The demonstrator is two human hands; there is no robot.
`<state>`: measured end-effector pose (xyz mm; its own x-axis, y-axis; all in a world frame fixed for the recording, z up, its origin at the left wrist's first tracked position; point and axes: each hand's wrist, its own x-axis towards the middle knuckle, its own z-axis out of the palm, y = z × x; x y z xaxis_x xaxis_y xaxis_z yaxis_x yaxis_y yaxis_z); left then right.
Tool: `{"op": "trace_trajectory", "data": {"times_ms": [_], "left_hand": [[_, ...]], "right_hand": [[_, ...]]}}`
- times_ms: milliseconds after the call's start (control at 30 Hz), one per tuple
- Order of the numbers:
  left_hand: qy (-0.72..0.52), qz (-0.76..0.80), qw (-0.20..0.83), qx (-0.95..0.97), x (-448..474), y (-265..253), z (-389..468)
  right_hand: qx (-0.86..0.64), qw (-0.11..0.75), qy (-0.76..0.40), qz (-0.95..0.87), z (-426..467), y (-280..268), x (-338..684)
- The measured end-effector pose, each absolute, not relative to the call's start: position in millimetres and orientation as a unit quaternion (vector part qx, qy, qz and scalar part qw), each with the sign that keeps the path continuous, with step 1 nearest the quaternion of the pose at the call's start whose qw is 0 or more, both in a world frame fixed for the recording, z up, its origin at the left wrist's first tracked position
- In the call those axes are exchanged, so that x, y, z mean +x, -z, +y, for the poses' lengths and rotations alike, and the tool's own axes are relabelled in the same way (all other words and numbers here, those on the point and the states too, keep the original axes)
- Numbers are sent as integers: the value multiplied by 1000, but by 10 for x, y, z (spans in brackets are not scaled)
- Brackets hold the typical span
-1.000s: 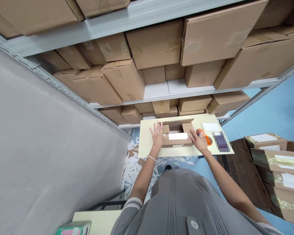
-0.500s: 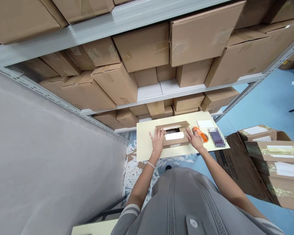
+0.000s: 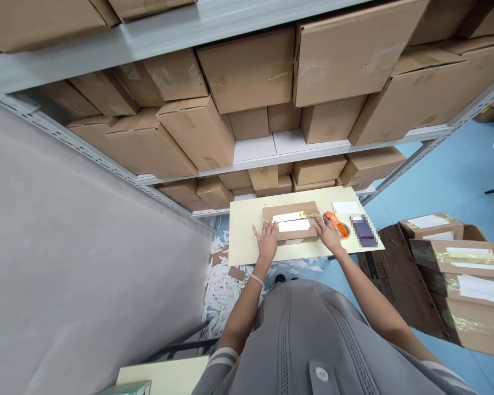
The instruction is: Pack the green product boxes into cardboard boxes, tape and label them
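A small cardboard box [image 3: 298, 237] lies on the cream tabletop [image 3: 247, 252], its top flaps folded down flat. White paper strips [image 3: 293, 225] lie along its top, with some tape near the right end. My left hand [image 3: 267, 240] rests on the left end of the box, fingers spread and thumb out. At the right end, my right hand [image 3: 328, 235] presses with its fingers stretched over the top edge. Just beyond that hand sits an orange tape dispenser [image 3: 340, 226]. To its right are a white card [image 3: 346, 208] and a blurred purple item [image 3: 364, 231].
Metal shelving [image 3: 247, 166] packed with cardboard boxes [image 3: 253, 71] rises in front. A grey wall [image 3: 74, 263] stands at the left. White paper scraps [image 3: 222, 296] litter the floor by the table. Taped boxes [image 3: 469, 269] are stacked on the right.
The box's raised far flap has come down, covering the dark opening that showed in its top. Both hands stay at its two ends.
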<state>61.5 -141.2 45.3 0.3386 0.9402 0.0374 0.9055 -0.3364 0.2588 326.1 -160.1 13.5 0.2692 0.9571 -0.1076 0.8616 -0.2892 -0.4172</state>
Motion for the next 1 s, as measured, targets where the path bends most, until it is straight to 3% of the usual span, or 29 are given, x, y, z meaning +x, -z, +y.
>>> {"op": "trace_trajectory", "data": {"times_ms": [233,367,600,1000], "left_hand": [[-78,566,53,819,584,-385,-1434],[-73,566,40,820,596,-377,-1440],[-72,567,49,819,570,-391,-1435],[-93,559,82,820,864,-356,-1423]], "right_hand": [[-779,215,-45,-588,-1738,-69,3213],[-768,214,-5,-604,-1714,-146,3159],[-757,130,-12,-640,-1714,-182,3014],[-762,136,-58,-630,-1677,-159,3017]]}}
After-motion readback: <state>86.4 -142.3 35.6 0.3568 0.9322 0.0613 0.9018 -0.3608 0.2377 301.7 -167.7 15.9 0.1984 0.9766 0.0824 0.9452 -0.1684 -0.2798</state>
